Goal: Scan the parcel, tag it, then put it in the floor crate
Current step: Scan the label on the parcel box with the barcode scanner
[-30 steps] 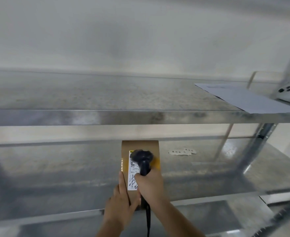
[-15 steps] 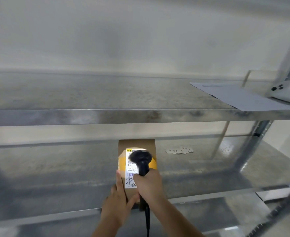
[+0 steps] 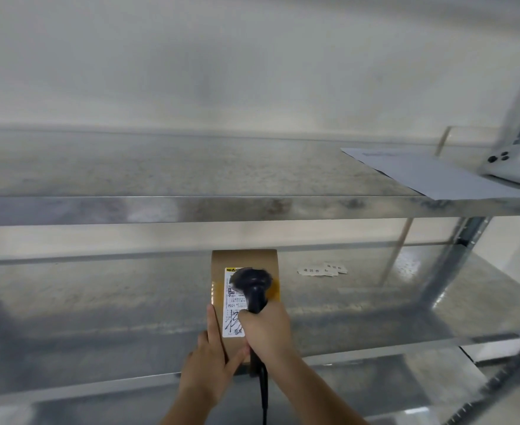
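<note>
A brown cardboard parcel [image 3: 218, 271] with a white shipping label [image 3: 231, 305] and yellow tape lies on the middle metal shelf [image 3: 99, 317]. My left hand [image 3: 209, 366] holds the parcel at its near left edge, index finger stretched along the side. My right hand [image 3: 267, 332] grips a black corded barcode scanner [image 3: 252, 282], whose head hovers over the label's upper part. Small white paper tags [image 3: 323, 269] lie on the same shelf to the right of the parcel. No floor crate is in view.
The upper shelf [image 3: 191, 207] overhangs just above the parcel. On it at the right lie a white sheet of paper [image 3: 430, 176] and a white phone [image 3: 506, 162]. A steel upright [image 3: 454, 265] stands at the right.
The scanner's bright light on the label half a second ago is gone. Both hands and the parcel stay in nearly the same place; the view shifted slightly.
</note>
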Demonstrator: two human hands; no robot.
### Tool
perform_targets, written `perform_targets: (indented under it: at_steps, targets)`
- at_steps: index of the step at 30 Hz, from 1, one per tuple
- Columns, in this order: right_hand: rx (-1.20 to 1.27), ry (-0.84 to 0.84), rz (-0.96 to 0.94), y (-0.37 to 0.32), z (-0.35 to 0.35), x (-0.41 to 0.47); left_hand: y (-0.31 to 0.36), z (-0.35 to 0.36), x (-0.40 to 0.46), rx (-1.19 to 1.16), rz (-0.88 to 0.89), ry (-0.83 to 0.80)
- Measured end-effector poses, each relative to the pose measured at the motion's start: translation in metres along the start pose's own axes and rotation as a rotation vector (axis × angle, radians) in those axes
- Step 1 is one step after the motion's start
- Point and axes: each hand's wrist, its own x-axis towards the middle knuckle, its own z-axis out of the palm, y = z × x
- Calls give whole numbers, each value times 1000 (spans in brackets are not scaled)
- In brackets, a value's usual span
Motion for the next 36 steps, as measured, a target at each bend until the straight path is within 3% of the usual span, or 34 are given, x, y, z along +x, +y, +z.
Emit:
perform_targets:
  at_steps: [21,36]
  targets:
    - [-95,-13,19,-1,3,-1,-6,7,6,-33,24,10]
    - [-24,40,17,-7,5,-4,-4,1,6,11,18,4]
